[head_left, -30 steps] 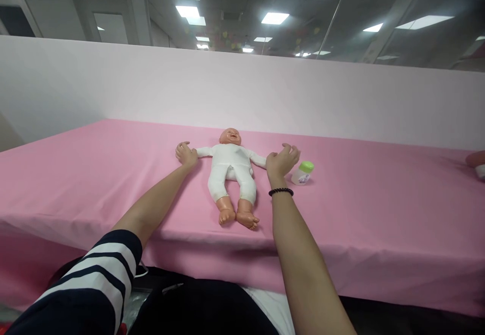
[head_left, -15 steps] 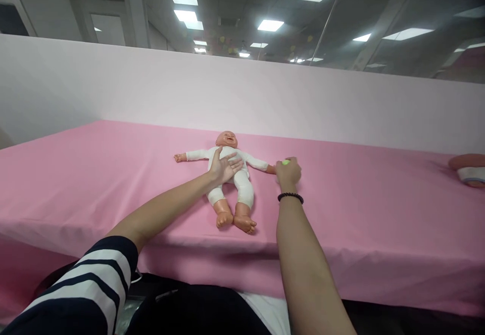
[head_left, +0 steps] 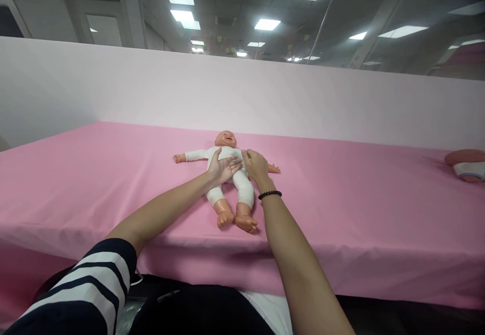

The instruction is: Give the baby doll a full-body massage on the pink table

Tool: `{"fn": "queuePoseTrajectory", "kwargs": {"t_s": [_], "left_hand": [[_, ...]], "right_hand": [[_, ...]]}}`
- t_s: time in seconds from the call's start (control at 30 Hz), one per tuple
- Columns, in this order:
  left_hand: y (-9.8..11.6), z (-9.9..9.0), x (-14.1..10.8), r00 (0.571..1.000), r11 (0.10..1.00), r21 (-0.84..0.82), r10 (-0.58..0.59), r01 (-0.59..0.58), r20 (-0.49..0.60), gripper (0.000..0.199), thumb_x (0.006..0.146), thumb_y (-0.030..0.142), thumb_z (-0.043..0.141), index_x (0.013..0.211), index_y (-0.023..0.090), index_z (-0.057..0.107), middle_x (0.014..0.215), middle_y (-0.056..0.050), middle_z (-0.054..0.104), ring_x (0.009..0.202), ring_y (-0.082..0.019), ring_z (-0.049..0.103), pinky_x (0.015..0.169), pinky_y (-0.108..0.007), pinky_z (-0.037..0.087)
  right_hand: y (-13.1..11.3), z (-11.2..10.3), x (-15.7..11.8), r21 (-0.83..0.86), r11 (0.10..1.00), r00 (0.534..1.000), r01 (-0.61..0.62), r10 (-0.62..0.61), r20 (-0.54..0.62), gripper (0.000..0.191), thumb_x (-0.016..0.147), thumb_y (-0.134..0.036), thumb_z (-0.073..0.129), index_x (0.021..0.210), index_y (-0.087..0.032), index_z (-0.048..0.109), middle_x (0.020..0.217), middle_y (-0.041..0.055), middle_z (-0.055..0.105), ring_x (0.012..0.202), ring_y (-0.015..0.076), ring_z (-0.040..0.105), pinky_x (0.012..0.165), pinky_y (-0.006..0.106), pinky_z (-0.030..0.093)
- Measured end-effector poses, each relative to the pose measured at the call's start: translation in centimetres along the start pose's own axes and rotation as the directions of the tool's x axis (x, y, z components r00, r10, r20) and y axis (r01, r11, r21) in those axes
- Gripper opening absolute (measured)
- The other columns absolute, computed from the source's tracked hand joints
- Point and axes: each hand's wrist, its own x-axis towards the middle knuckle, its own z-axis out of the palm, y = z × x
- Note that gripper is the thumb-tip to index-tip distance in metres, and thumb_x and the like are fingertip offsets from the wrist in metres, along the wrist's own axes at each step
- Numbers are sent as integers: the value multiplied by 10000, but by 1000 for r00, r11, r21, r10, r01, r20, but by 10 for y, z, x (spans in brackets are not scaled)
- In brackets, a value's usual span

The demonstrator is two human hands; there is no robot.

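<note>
Doll (head_left: 231, 173) lies face-up mid-table on the pink cloth (head_left: 359, 198); long axis runs near-far, head far, feet near, arms spread left-right; left hand (head_left: 222, 167) flat on the chest, fingers (head_left: 233, 162) spread and pointing right, not gripping; right hand (head_left: 256, 165) at the doll's right flank, touching the torso, fingers curled loosely, can't tell if anything is held in it; both hands equally near, meeting over the chest; another doll (head_left: 468, 164) far right, well apart.

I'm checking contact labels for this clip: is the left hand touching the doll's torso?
Touching. The head view shows the left hand lying flat, palm down, on the doll, its fingers spread across the white torso with no gap.
</note>
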Motion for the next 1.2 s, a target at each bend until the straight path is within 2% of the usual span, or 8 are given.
{"fn": "queuePoseTrajectory", "kwargs": {"t_s": [0.2, 0.37, 0.6, 0.7, 0.8, 0.9, 1.07, 1.2], "left_hand": [[1, 2, -3, 1000, 997, 75, 30, -30, 4, 807, 959, 664, 194, 1361, 62, 552, 1377, -264, 646, 1452, -322, 516, 1282, -455, 365], [1, 5, -6, 999, 999, 32, 10, -8, -44, 782, 969, 635, 255, 1420, 55, 524, 1396, -264, 628, 1430, -312, 541, 1222, -422, 451], [5, 10, -11, 995, 975, -217, -68, 50, -78, 780, 982, 570, 373, 1490, -14, 466, 1352, -268, 645, 1354, -282, 609, 1097, -310, 549], [4, 9, -11, 995, 976, -213, -61, 44, -76, 753, 983, 574, 379, 1447, -3, 515, 1331, -261, 660, 1329, -282, 627, 1097, -311, 544], [0, 7, -6, 996, 987, -162, -21, 7, -85, 646, 981, 557, 391, 1303, 45, 619, 1280, -245, 686, 1263, -283, 666, 1102, -339, 532], [-2, 5, -1, 966, 981, -6, 191, -195, -176, 384, 964, 420, 442, 1051, 136, 685, 1110, -164, 738, 1082, -244, 723, 1059, -376, 537], [6, -13, 2, 727, 585, 583, 686, -564, 14, 345, 935, 358, 493, 630, 204, 541, 665, -26, 592, 734, -176, 613, 908, -358, 525], [11, -38, 3, 754, 188, 866, 598, -463, 272, 268, 929, 387, 505, 746, 206, 581, 817, -66, 656, 849, -226, 610, 906, -406, 505]], "right_hand": [[3, 8, -1, -82, 996, 990, 16, -5, 141, 286, 1018, -315, 476, 784, -213, 605, 882, 109, 727, 753, 221, 606, 665, 317, 322], [18, 8, 4, -29, 978, 977, -209, 207, -56, 249, 980, -299, 543, 768, -202, 631, 796, 99, 703, 704, 218, 588, 677, 314, 336], [38, -10, 8, 323, 783, 699, -532, 621, -354, 282, 1004, -306, 457, 796, -189, 608, 795, 85, 687, 698, 213, 557, 675, 314, 354], [39, -11, 7, 165, 867, 754, -471, 492, -435, 227, 982, -276, 473, 864, -177, 640, 877, 122, 699, 817, 259, 580, 757, 352, 395], [31, -4, 8, 28, 974, 851, -223, 209, -482, 209, 953, -232, 480, 925, -162, 675, 986, 161, 714, 1035, 311, 583, 939, 423, 417], [12, 7, 11, 44, 999, 899, 18, 3, -439, 241, 956, -236, 476, 925, -159, 703, 1015, 161, 728, 1100, 307, 591, 1049, 451, 413], [-15, 24, 7, 426, 902, 991, 73, -115, 74, 293, 962, -320, 524, 1031, -180, 773, 1031, 102, 776, 1023, 256, 693, 990, 389, 522], [-13, 32, 3, 564, 825, 920, 22, -238, 311, 369, 950, -363, 562, 1220, -221, 768, 1208, 76, 760, 1264, 258, 643, 1170, 434, 436]]}}
